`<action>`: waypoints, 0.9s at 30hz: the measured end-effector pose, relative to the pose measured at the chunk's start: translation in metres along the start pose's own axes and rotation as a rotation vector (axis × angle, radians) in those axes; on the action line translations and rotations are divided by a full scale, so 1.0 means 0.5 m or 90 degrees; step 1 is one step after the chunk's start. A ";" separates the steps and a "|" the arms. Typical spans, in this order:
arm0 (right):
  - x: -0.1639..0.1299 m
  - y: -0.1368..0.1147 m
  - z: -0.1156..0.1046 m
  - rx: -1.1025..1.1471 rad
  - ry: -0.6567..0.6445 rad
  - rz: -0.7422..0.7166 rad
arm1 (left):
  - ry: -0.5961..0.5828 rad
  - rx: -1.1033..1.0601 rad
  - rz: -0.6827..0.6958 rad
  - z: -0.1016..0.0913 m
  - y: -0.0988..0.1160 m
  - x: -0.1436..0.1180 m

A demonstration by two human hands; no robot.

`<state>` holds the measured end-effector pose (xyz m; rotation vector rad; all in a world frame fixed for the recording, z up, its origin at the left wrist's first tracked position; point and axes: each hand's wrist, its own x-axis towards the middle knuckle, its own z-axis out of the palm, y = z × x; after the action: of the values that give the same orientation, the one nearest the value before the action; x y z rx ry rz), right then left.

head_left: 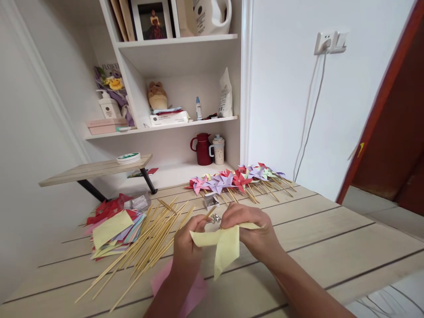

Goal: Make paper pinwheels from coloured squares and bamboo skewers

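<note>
Over the wooden table (331, 247) both hands pinch a pale yellow paper (225, 245); the left hand (187, 249) grips its left flap, the right hand (255, 232) its top edge, fingers closed; a wooden stick (210, 213) pokes up between the fingertips; "FLOWER" reads on the bouquet wrap (111, 68).

1. A white shelf unit (179, 57) stands against the wall behind the pale wooden counter (331, 247).
2. Right of the shelf unit, a white wall (285, 110) carries a socket (329, 42) with cables.
3. Further right stands a reddish-brown door (394, 128).
4. Left of it, a small wooden side table (92, 170).
</note>
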<state>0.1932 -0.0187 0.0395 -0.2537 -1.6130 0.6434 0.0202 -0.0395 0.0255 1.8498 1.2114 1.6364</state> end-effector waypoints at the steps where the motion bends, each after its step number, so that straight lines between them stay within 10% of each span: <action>1: 0.000 0.000 0.000 -0.004 0.004 0.002 | 0.015 0.009 -0.001 -0.003 0.000 0.000; 27: 0.000 -0.003 0.007 -0.013 0.045 -0.011 | 0.040 0.079 0.081 -0.002 0.030 -0.021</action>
<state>0.1903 -0.0207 0.0404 -0.2739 -1.5528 0.5989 0.0252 -0.0563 0.0306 2.0010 1.2711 1.7341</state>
